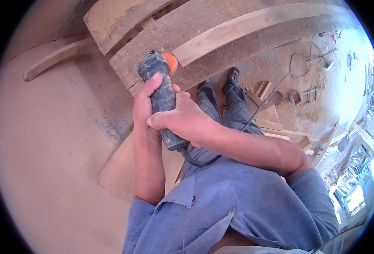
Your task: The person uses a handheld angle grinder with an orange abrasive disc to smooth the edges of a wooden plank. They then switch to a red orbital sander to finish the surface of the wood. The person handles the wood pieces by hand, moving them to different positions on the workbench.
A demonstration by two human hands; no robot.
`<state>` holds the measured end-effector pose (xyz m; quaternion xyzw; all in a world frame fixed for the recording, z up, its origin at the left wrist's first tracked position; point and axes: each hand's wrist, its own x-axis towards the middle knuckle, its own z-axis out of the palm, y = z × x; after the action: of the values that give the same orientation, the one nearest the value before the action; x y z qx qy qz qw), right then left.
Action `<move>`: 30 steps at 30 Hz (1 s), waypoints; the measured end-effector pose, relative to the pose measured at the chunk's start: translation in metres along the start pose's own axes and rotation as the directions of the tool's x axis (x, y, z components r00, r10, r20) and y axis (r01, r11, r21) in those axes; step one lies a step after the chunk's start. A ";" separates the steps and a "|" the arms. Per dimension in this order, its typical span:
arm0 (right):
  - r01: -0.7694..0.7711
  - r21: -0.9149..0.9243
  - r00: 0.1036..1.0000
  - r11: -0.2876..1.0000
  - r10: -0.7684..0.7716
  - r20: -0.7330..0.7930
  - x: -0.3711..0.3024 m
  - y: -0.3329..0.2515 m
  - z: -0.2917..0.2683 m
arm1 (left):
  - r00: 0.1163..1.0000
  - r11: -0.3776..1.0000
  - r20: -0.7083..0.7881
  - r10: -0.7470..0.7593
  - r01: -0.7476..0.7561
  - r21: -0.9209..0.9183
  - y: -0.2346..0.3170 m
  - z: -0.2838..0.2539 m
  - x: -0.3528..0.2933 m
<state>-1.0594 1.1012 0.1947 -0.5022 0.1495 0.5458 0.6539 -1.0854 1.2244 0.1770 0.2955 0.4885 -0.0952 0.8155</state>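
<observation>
An angle grinder [163, 96] with a dusty dark body is tilted in front of me, its head pointing away. My left hand [142, 106] wraps its left side, thumb lying along the body. From the other side, my right hand [187, 116] grips the body lower down, nearer the cord end. An orange disc [171, 64] shows at the right of the grinder's head. Close by the disc lies the near end of a long pale wooden strip [233, 30]; whether they touch I cannot tell. The strip rests on a rough wooden bench [153, 46].
The grinder's black cord [254, 113] passes my right arm and runs to a loop on the floor. Wood offcuts [263, 89] lie right of my feet. A curved wooden piece [57, 57] is at far left, a board [121, 167] left of my body.
</observation>
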 end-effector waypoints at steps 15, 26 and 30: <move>-0.092 0.099 0.995 0.991 0.094 -0.014 0.010 -0.020 0.026 | 0.994 0.993 0.082 -0.077 0.069 0.100 0.036 -0.017 0.026; -0.030 -0.210 0.999 0.977 0.039 0.037 -0.018 0.002 -0.002 | 0.996 0.996 -0.002 0.091 -0.091 -0.008 -0.007 -0.012 -0.008; -0.005 -0.270 0.999 0.963 0.016 0.039 -0.021 0.006 -0.016 | 0.994 0.995 0.024 0.103 -0.103 -0.007 -0.022 -0.010 -0.002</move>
<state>-1.0663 1.0756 0.2007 -0.5745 0.0633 0.5748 0.5792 -1.1035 1.2127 0.1667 0.3169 0.4630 -0.0552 0.8259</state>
